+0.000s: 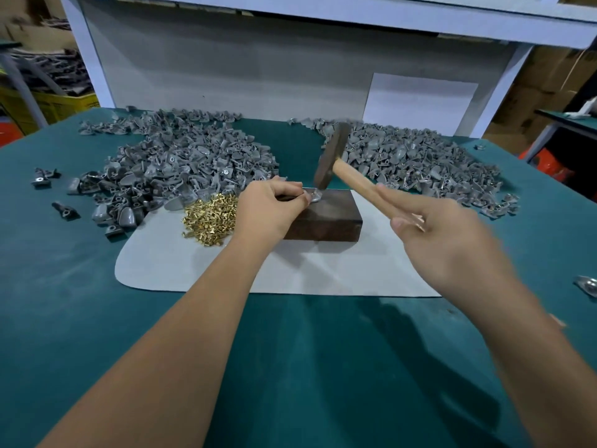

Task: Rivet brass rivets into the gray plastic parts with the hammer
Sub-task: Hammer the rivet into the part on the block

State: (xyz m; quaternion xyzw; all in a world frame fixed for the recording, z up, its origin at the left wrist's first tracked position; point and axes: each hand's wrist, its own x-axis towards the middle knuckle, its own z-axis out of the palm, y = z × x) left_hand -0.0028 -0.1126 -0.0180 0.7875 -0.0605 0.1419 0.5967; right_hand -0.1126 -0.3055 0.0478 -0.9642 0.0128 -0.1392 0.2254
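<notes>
Teal felt-covered worktable [80, 302] is carrying one pale grey mat [193, 270], one dark block [329, 218], two grey plastic part heaps [181, 166], one brass rivet pile [210, 219]; left hand [271, 208] is pinching a grey part [316, 197] on the block, right hand [449, 240] is gripping the wooden-handled steel hammer [332, 156] touching it

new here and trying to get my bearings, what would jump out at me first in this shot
At the centre, the right hand swings a wooden-handled hammer onto a gray part that the left hand pinches on a dark block. A bright heap of brass rivets lies left of the block. Behind, two big piles of gray parts spread over the green table.
</notes>
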